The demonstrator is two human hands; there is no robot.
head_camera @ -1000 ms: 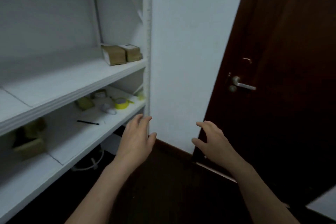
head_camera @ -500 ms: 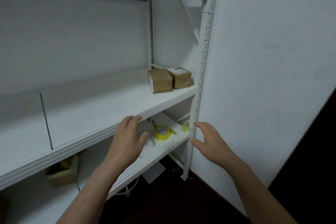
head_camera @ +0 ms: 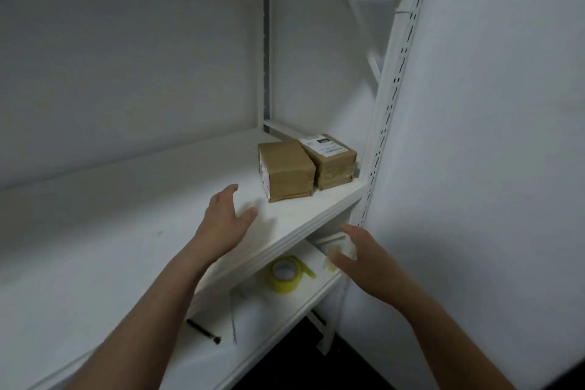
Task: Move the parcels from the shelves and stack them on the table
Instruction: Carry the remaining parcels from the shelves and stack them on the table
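Cardboard, brown and matte, makes up both parcels: two small rectangular blocks bound in glossy clear tape. The left parcel is plain on top, with a strip of print down its left face. The right parcel carries a white label on its top. They stand side by side, touching, at the right end of the middle shelf, a smooth white board with a ridged front edge. Just right of them rises a white metal upright punched with slots, and beyond it a plain pale wall.

On the lower shelf lie a yellow tape roll and a thin black tool.

My left hand hovers palm down over the middle shelf, fingers spread and straight, holding nothing; the left parcel sits near its fingertips, ahead and to the right, not touched. My right hand hangs in front of the shelf's right end, below the board, fingers loosely curved and empty; both parcels lie above it and to the left, apart from it.

Half a second ago my left hand was in front of the shelf's edge; now it reaches over the board. The parcels fill more of my view than they did then.
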